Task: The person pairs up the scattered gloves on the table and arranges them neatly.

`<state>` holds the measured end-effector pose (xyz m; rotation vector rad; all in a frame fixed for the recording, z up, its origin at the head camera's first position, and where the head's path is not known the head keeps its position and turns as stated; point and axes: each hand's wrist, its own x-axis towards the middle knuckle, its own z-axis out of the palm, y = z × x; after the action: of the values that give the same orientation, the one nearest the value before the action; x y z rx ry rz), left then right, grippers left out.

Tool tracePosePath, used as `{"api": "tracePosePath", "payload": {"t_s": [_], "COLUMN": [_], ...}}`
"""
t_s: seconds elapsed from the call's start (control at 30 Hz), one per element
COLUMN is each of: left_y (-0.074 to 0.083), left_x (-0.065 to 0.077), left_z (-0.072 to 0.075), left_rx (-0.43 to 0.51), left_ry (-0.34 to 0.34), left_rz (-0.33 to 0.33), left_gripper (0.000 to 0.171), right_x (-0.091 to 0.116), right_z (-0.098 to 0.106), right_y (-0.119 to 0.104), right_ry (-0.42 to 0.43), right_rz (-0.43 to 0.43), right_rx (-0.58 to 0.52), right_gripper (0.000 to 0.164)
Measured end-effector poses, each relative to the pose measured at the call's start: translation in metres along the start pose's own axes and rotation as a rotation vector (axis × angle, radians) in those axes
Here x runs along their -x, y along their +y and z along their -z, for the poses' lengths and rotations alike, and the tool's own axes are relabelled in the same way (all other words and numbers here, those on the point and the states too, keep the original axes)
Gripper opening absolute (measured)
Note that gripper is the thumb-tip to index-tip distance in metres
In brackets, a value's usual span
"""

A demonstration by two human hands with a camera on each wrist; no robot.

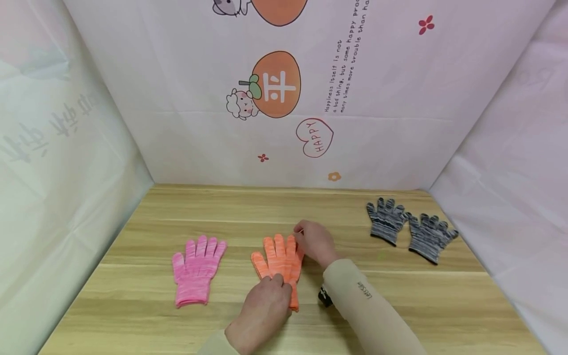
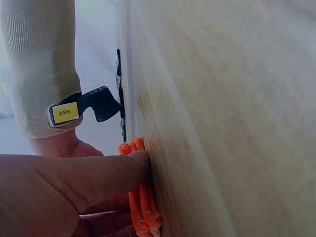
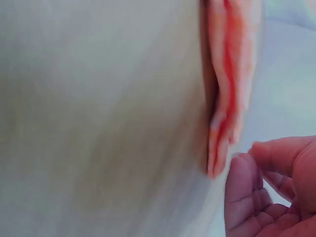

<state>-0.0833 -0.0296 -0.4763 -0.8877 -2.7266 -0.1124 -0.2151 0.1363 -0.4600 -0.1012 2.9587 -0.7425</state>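
An orange knitted glove lies palm-flat on the wooden table, its fingers pointing away from me. Two layers show along its edge in the left wrist view. My left hand grips the cuff end, with the thumb on the near edge and the other fingers beyond it. By the glove's little-finger side is my right hand. In the right wrist view, its fingers are curled and the thumb meets a fingertip, just off the end of the orange glove, with nothing visible between them.
A pink glove lies to the left. Two grey-black gloves lie side by side at the back right. A black wrist mount sits under my right sleeve. White printed sheets wall the table's back and sides.
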Motion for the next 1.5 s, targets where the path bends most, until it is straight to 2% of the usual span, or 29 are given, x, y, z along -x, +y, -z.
{"api": "tracePosePath", "payload": {"t_s": [0.1, 0.17, 0.4, 0.53, 0.63, 0.83, 1.0, 1.2, 1.33, 1.5], "left_y": [-0.001, -0.001, -0.001, -0.001, -0.002, -0.002, -0.002, -0.001, -0.001, -0.001], "left_x": [0.0, 0.0, 0.001, 0.001, 0.001, 0.001, 0.001, 0.0, -0.001, 0.0], "left_z": [0.0, 0.001, 0.001, 0.001, 0.0, -0.001, 0.0, 0.001, 0.001, 0.0], "left_rx": [-0.007, -0.016, -0.002, 0.01, 0.012, 0.027, -0.003, -0.016, -0.022, -0.032], "left_ry": [-0.013, -0.019, -0.013, -0.019, -0.025, -0.035, -0.025, -0.043, -0.057, -0.029], "left_rz": [-0.005, -0.009, -0.008, -0.006, -0.003, -0.009, -0.014, -0.012, -0.009, -0.015], "left_gripper": [0.025, 0.026, 0.026, 0.026, 0.026, 0.029, 0.031, 0.034, 0.034, 0.034], "right_x": [0.0, 0.0, 0.002, 0.0, -0.003, -0.009, -0.01, -0.012, -0.013, -0.014], "right_z": [0.006, 0.009, 0.005, 0.004, 0.001, -0.012, -0.018, -0.022, -0.022, -0.021], "right_y": [0.005, 0.007, 0.01, 0.004, -0.005, -0.021, -0.027, -0.029, -0.03, -0.031], "right_ry": [0.037, 0.031, -0.062, -0.042, -0.05, -0.102, -0.1, -0.096, -0.103, -0.119], "right_rz": [-0.005, -0.008, 0.0, -0.002, 0.027, 0.067, 0.092, 0.072, 0.056, 0.049], "right_rx": [-0.049, -0.062, -0.021, -0.005, -0.006, 0.043, 0.121, 0.137, 0.128, 0.138], "right_gripper": [0.017, 0.016, 0.012, 0.01, 0.011, 0.025, 0.029, 0.021, 0.025, 0.027]}}
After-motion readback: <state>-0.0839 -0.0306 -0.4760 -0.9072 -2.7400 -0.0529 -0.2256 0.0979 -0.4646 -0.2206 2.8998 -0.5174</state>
